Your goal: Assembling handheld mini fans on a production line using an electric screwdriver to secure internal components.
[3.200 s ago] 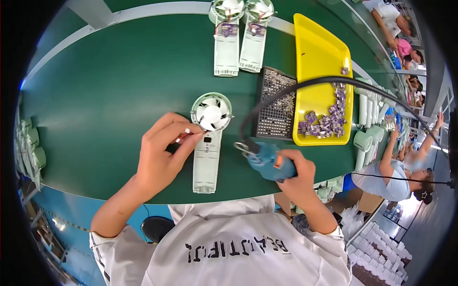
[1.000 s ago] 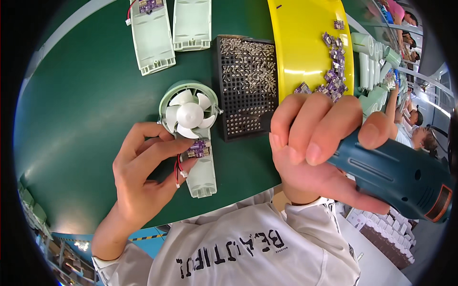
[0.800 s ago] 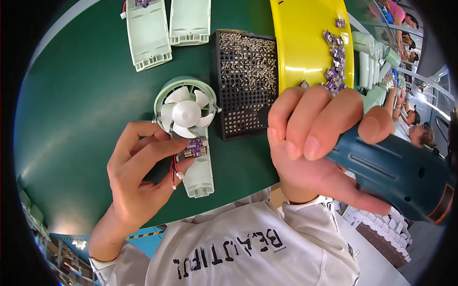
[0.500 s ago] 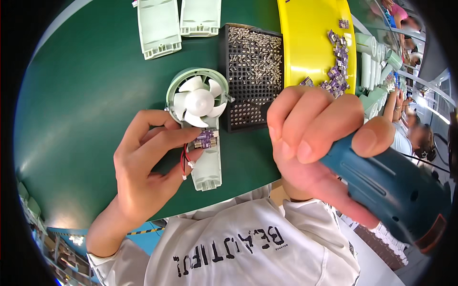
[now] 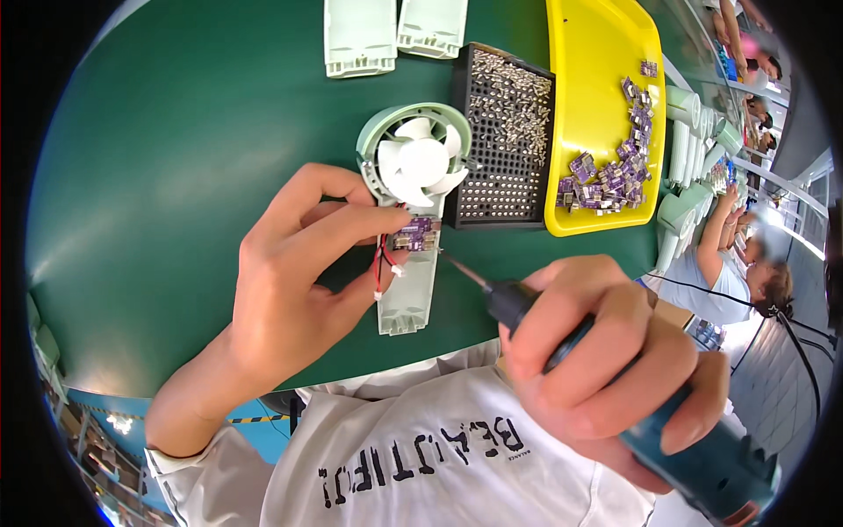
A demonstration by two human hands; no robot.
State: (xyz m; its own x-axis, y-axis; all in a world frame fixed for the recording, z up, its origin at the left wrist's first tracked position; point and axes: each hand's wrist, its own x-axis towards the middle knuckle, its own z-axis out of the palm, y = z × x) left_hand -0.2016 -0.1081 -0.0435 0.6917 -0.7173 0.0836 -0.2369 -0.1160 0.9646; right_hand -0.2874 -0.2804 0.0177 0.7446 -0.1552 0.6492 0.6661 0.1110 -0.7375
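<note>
My left hand (image 5: 303,250) is closed, pinching a small purple circuit board (image 5: 416,234) between thumb and fingers. The board lies in the pale green handle shell (image 5: 406,299) of a hand fan, whose white blades (image 5: 423,162) sit in a round housing at the top. Red and black wires (image 5: 383,256) with white plugs hang beside my thumb. My right hand (image 5: 606,351) is wrapped round a dark teal electric screwdriver (image 5: 694,448). Its thin bit (image 5: 464,270) points up and left, with the tip close to the board's right edge; whether they touch I cannot tell.
Right of the fan stands a black screw tray (image 5: 500,209) holding many small screws. Beyond it a yellow tray (image 5: 597,88) carries several purple boards (image 5: 625,176). Two pale green shells (image 5: 360,39) lie at the far edge. Other people and green parts (image 5: 680,211) are at right.
My right hand has brought the screwdriver down and turned it, so its bit now shows near the board. In the picture, the fan, trays and left hand have shifted right.
</note>
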